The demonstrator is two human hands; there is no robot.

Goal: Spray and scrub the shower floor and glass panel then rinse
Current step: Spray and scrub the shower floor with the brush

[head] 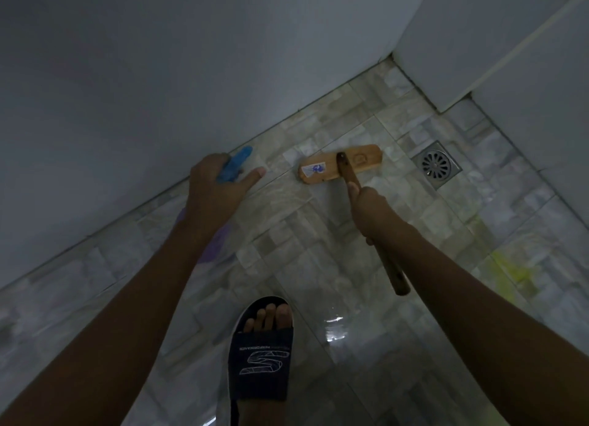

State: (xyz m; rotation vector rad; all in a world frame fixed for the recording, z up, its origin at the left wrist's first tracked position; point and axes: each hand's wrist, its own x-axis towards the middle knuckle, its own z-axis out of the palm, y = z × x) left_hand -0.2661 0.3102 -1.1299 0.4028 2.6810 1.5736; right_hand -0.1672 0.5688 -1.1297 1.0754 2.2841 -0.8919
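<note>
The right hand point(366, 207) grips the brush point(361, 161) mid-handle. The brush is probably stiff and light, its head flat on the wet, likely slippery floor point(318, 253) near the drain point(436, 164). The left hand point(212, 191) holds a spray bottle point(235, 164), forefinger straight.

The sandal point(261, 358) strap bears a large "S" logo and "PERFORMANCE" (printed mirrored).

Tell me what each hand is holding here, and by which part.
The left hand grips a spray bottle at its blue trigger head; the right hand grips the scrub brush partway along its wooden handle.
</note>
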